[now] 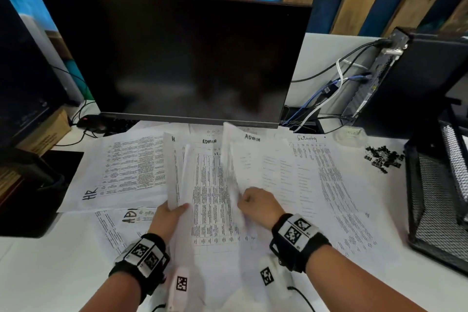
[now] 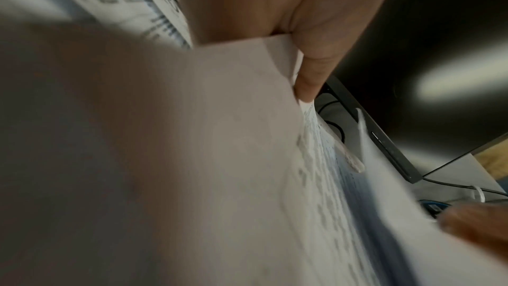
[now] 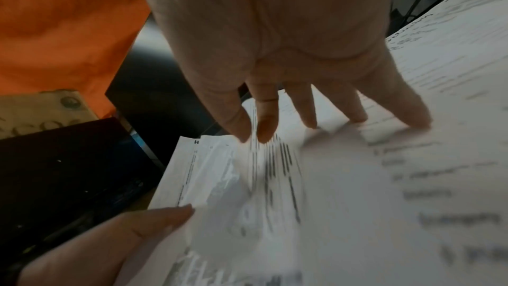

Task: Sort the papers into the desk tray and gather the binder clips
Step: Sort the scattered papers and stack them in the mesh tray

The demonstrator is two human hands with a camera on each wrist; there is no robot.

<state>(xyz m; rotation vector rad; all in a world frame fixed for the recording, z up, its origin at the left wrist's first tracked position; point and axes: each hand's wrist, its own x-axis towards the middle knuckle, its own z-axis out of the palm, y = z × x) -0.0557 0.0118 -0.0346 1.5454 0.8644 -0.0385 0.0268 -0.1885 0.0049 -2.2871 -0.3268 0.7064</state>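
Near the middle of the counter [image 1: 38,273], just in front of the dark monitor [image 1: 177,58], you are working through the loose papers [image 1: 316,185]. Your left hand [image 1: 168,218] holds a small sheaf of sheets [image 1: 177,177] by its near edge, thumb on top and fingers curled beneath, tilted up off the pile. Your right hand [image 1: 258,204] pinches the edge of one blurred sheet [image 1: 233,159] between thumb and forefinger; in the right wrist view its other fingers [image 3: 357,108] lie spread on the page beside it.

Most papers lie fanned flat across the counter, with handwritten headings: "HR" at the left, "ADMIN" in the middle, "Security" at the right. The black mesh desk tray [image 1: 430,197] stands at the right edge, well apart from your hands; which of its tiers hold paper I cannot tell. The binder clips [image 1: 383,158] lie in a loose black heap just left of the tray, beside a small clear container [image 1: 350,137].

By my reading, you are at the sorting step, collecting sheets by heading, and the clips are untouched. The next move likely calls for bringing the pinched sheet onto the sheaf if its heading matches. Square the edges before carrying them right to the tray. Thin sheets slip and fan, so firm up your grip first.
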